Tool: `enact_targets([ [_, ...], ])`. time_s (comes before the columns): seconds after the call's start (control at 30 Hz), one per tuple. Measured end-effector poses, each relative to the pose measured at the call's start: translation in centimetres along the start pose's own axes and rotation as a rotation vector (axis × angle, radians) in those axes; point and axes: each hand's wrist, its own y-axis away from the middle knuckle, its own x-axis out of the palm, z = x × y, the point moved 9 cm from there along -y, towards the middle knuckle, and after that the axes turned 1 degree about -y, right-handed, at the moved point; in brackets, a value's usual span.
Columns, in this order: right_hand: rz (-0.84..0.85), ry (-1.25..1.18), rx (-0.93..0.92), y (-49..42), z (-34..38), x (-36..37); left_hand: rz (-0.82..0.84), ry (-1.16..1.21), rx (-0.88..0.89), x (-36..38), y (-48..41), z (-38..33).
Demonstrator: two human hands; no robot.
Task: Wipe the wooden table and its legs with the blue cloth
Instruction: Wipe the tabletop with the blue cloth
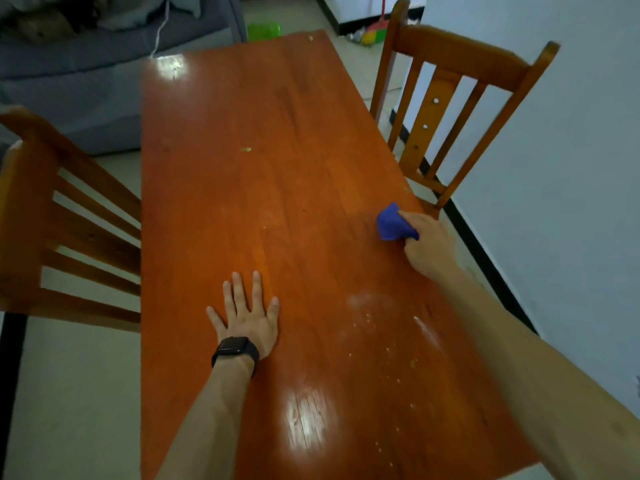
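While the right hand (427, 245) grips a bunched blue cloth (393, 223) against the glossy orange-brown wooden table (270, 140), the left hand (247, 317) lies flat on the same top. The cloth sits close to the table's right edge, roughly midway along its length, and is pressed to the wood. The right-hand fingers are curled around the rear of the cloth, and only the front of the bundle shows beyond them. The left hand is palm down, all five fingers straight and spread, holding nothing. It is placed toward the near end, somewhat left of the centre line. A black wristwatch (235, 349) is worn on the left wrist.

Surface condition: a whitish powdery smear (370, 303) with scattered pale crumbs lies between the two forearms, toward the near right corner (the right forearm crosses over that corner). A single pale crumb (246, 149) rests near the middle of the top. Bright glare patches show at the far left corner and by the near edge.

Surroundings: one slat-backed wooden chair (460, 57) stands at the table's right edge, beside a white wall (571, 168). A second matching chair (31, 216) stands at the left edge. A grey sofa (86, 74) lies beyond the far left corner. A green plastic item (264, 31) and a multicoloured broom head (375, 32) lie on the floor past the far edge. The table legs are hidden beneath the top.
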Motion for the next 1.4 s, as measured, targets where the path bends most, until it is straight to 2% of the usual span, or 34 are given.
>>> enact_targets([
  [0.07,0.025,0.037,0.056,2.9,0.1,1.7,0.016,-0.004,-0.001,-0.1,0.0,0.1],
  [0.17,0.076,-0.097,-0.045,10.2,1.5,4.0,0.047,-0.011,0.000,-0.3,0.3,0.1],
  [0.2,0.157,-0.171,-0.074,12.0,1.7,4.9,0.061,-0.012,0.001,-0.3,0.4,0.1],
  [0.27,0.337,-0.453,-0.023,13.1,2.0,5.7,0.082,-0.014,0.005,-0.4,0.5,0.0],
  [0.3,0.343,-0.561,0.032,12.2,1.7,5.4,0.084,-0.018,0.004,-0.3,0.4,0.1],
  [0.33,0.275,-0.594,0.056,10.8,1.5,4.4,0.089,-0.019,0.004,-0.3,0.3,0.1],
  [0.43,-0.049,-0.283,0.024,5.3,1.3,0.0,0.078,-0.024,0.014,-0.4,-0.2,0.0],
  [0.53,0.008,-0.041,0.168,4.9,1.7,1.1,0.097,-0.031,0.023,-0.4,-0.5,0.1],
  [0.7,0.126,-0.243,0.175,13.1,3.7,5.8,0.203,-0.092,0.079,-0.4,-0.3,0.0],
  [0.73,0.159,-0.318,0.225,14.0,4.2,5.7,0.221,-0.125,0.102,-0.6,-0.2,-0.1],
  [0.8,0.184,-0.457,0.312,14.2,4.9,4.4,0.162,-0.235,0.237,-2.1,-0.9,-0.9],
  [0.87,0.050,-0.526,0.331,12.8,5.3,1.1,0.067,-0.295,0.462,-4.7,-2.9,-3.2],
  [0.93,-0.100,-0.508,0.298,10.0,5.3,-2.1,-0.008,-0.287,0.598,-7.4,-5.6,-5.9],
  [1.03,-0.182,-0.403,0.210,4.1,4.9,-4.3,-0.072,-0.241,0.592,-10.4,-10.9,-10.6],
  [1.13,-0.163,-0.299,0.098,-3.4,5.0,-4.5,-0.119,-0.188,0.558,-11.1,-14.9,-14.2],
  [1.4,-0.115,-0.094,-0.028,-20.9,6.5,-2.0,-0.255,-0.166,0.524,-10.3,-17.7,-15.4],
])
